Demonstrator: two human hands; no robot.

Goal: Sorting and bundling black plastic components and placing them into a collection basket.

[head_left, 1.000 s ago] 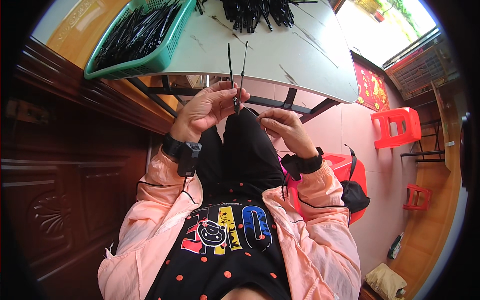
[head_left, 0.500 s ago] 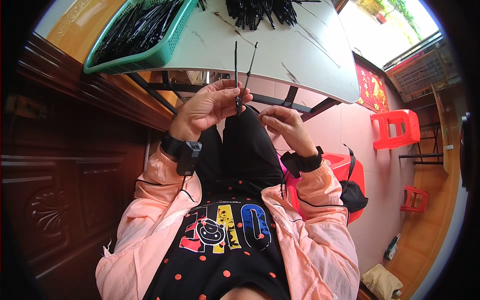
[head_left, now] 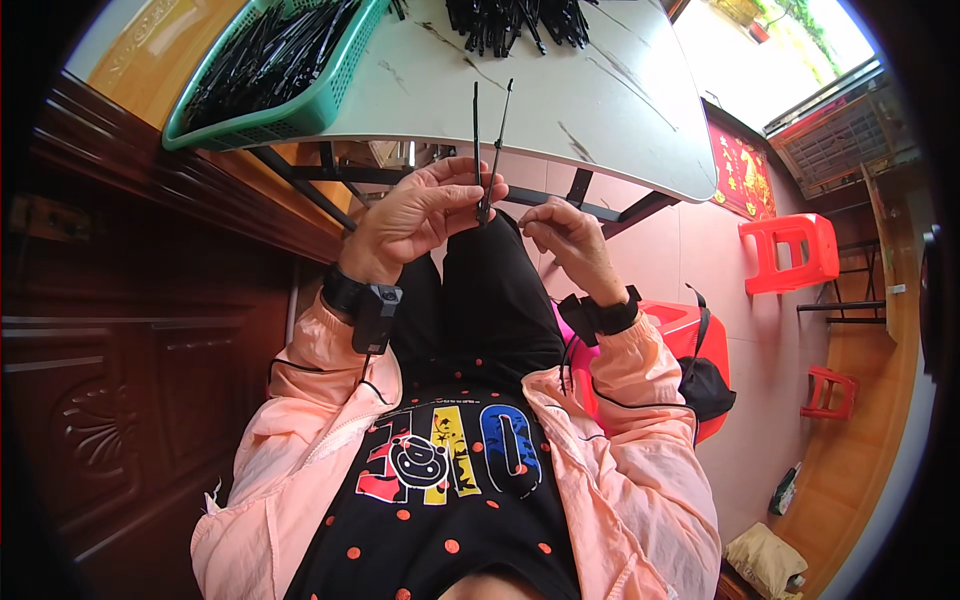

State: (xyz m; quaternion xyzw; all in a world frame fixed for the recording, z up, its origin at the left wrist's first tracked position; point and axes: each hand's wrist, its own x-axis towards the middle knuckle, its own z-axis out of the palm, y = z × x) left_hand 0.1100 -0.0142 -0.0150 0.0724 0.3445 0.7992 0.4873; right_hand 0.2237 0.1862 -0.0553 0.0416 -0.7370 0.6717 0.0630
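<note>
My left hand (head_left: 430, 210) is closed around the lower part of a V-shaped piece made of two thin black rods (head_left: 477, 130). The rods stand nearly upright and spread apart toward the top, over my lap. Their lower ends meet near my fingertips, and the joint is partly covered. Just to the right, my right hand (head_left: 570, 240) is closed in a pinch, its fingertips a short gap from that lower end. Whatever is in this pinch, if anything, is too small or hidden to make out.
A green plastic basket (head_left: 345, 85) full of thin black rods stands on the left of the marbled white table (head_left: 430, 110). More black rods (head_left: 515, 25) lie in a heap at its far side. Red stools (head_left: 790, 255) stand on the right, and a dark carved wooden panel (head_left: 110, 410) is at my left.
My right hand's fingertips have risen slightly. The V-shaped piece has shifted a little in my left hand, its lower end slightly farther right.
</note>
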